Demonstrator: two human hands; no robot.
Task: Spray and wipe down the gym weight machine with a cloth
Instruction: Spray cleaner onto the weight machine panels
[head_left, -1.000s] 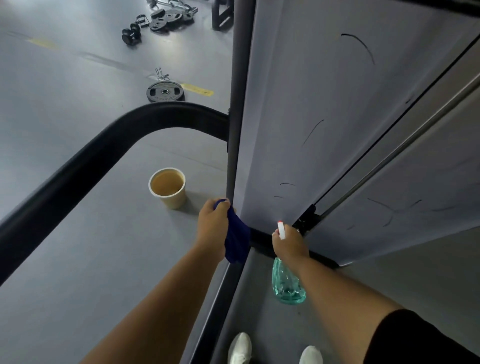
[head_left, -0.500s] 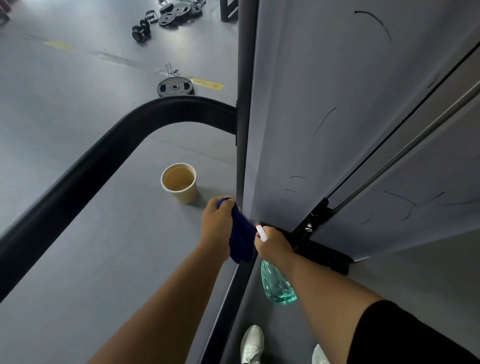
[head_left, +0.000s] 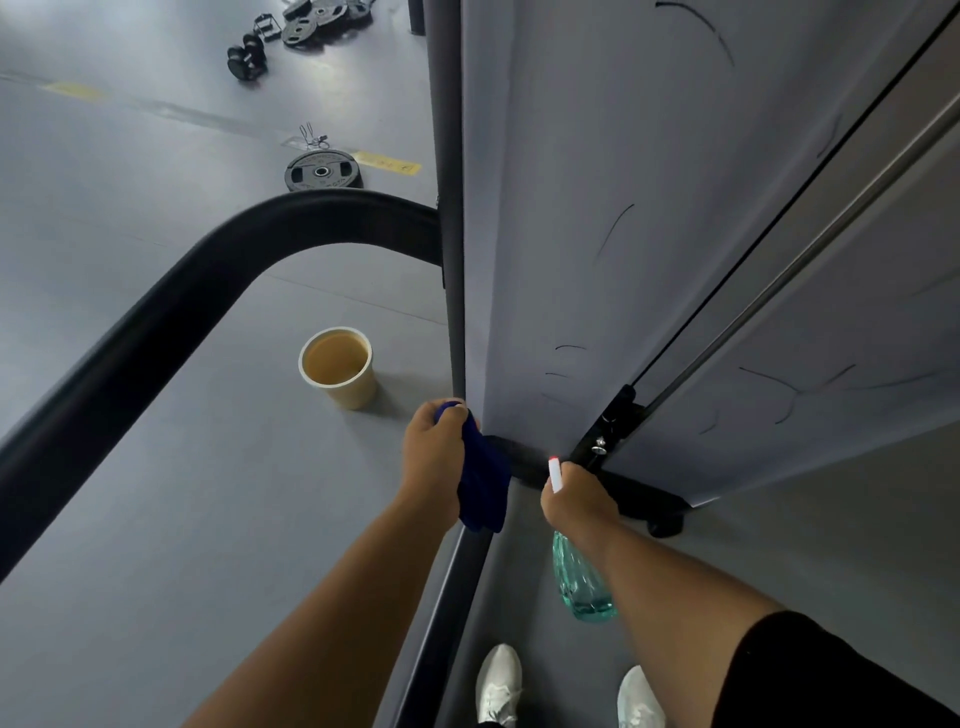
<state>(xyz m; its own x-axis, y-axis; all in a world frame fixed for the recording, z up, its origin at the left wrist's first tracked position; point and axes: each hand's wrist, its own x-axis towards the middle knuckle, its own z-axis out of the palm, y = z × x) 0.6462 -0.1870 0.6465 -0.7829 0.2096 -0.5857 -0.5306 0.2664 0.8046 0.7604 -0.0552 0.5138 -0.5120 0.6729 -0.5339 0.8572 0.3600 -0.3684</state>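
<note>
The weight machine's grey side panel rises in front of me, with a dark upright post along its left edge and a black base at the bottom. My left hand grips a dark blue cloth against the lower end of the post, where it meets the base. My right hand holds a green translucent spray bottle by its neck. Its white nozzle points up toward the bottom of the panel.
A curved black frame bar sweeps across the left. A paper cup of brown liquid stands on the grey floor near the post. A weight plate and more plates and dumbbells lie farther off. A chrome guide rod runs diagonally. My white shoes are below.
My right hand with the bottle swung left toward the cloth, then back a little to the right. The left hand stays with the cloth at the post's foot.
</note>
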